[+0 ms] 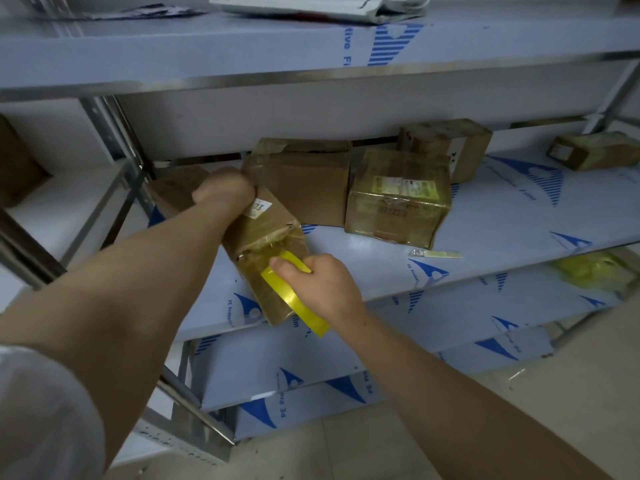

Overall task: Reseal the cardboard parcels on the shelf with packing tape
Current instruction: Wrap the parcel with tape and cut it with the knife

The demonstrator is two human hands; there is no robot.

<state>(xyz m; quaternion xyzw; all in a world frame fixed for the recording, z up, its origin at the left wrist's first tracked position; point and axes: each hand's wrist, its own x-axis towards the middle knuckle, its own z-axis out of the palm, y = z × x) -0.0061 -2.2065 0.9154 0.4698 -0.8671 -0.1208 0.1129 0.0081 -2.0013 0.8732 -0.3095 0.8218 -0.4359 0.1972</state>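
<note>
Both arms extend forward, left grip (225, 189) clenched, right grip (320, 287) pinching.

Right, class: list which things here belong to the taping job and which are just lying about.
Job: tilted parcel; yellow tape strip; left hand; right hand; plain brown box.
Lying about: white mailer bag, top shelf; label scrap; crumpled yellow wad below.

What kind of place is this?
Likely a parcel storeroom: metal shelving in protective film, taped cardboard parcels on it, and the right hand holding yellow tape against the box the left hand grips.
</note>
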